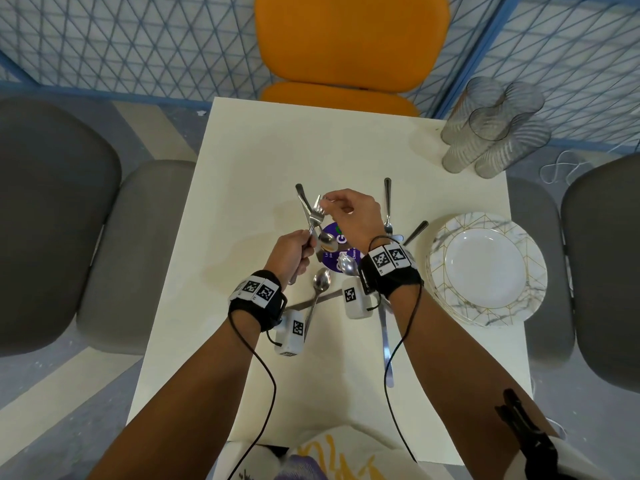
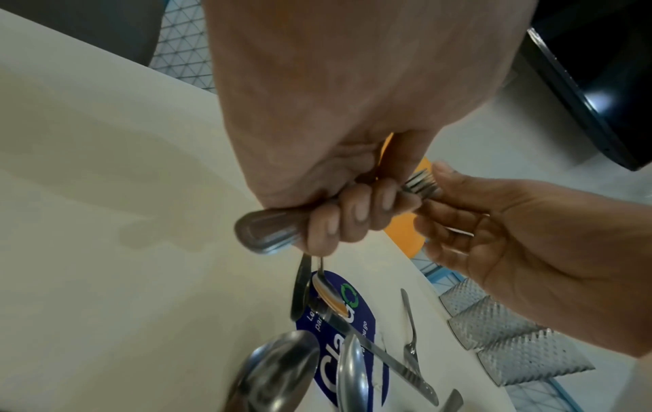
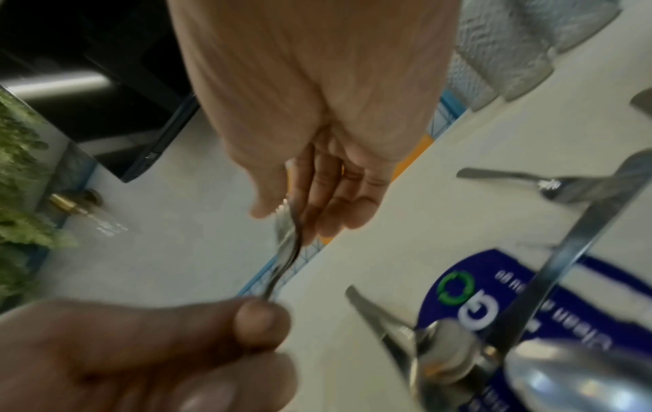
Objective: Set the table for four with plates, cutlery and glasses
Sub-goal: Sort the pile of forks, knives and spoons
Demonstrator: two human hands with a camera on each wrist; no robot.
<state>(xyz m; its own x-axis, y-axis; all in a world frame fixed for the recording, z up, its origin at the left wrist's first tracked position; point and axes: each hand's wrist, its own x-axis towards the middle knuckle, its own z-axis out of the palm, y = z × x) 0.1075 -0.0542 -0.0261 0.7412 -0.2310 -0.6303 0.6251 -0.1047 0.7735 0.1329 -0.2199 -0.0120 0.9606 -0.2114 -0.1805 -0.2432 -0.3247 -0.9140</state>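
Note:
My left hand (image 1: pixel 294 252) grips the handles of a small bundle of forks (image 1: pixel 316 214) above the middle of the white table (image 1: pixel 221 188). The left wrist view shows its fingers (image 2: pixel 352 217) curled round the handles. My right hand (image 1: pixel 329 202) pinches the tines between thumb and fingers; the right wrist view shows this pinch on the forks (image 3: pixel 287 242). Loose spoons (image 1: pixel 321 282), a knife (image 1: pixel 387 344) and another fork (image 1: pixel 387 206) lie on the table under and around my hands. A stack of marbled plates (image 1: pixel 485 271) sits at the right edge. Ribbed glasses (image 1: pixel 491 129) stand at the far right corner.
A round blue sticker (image 1: pixel 337 252) lies under the cutlery pile. An orange chair (image 1: pixel 349 39) stands at the far side, with grey chairs at the left (image 1: pixel 52 220) and right (image 1: pixel 602 265). Bare tabletop stretches along the left side and the near edge.

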